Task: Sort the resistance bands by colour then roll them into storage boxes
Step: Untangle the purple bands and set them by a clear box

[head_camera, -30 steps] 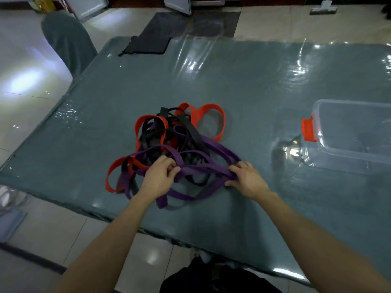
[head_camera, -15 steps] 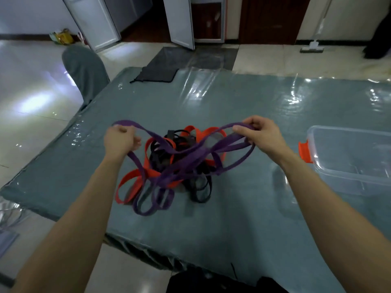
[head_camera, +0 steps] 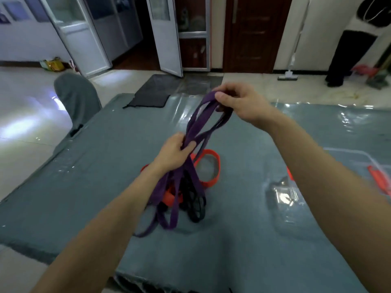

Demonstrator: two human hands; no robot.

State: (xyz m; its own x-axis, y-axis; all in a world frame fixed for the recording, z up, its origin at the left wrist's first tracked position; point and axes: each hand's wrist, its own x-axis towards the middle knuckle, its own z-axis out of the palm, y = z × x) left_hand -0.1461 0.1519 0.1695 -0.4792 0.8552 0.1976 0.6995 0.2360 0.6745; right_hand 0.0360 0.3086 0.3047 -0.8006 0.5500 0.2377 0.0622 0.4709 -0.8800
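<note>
Two hands hold the purple bands [head_camera: 198, 118] above the table [head_camera: 84, 187]: right hand [head_camera: 239, 102] pinches their top loops high, left hand [head_camera: 175, 153] grips the bundle lower down, tails trailing onto the pile. Orange bands [head_camera: 218, 168] and black bands [head_camera: 195, 208] lie mid-table, toward the near edge. Clear storage box [head_camera: 359, 154] sits at the right edge.

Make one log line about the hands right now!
step: sorting | left hand: grips purple bands | right hand: pinches their top | orange bands, black bands: on table
</note>
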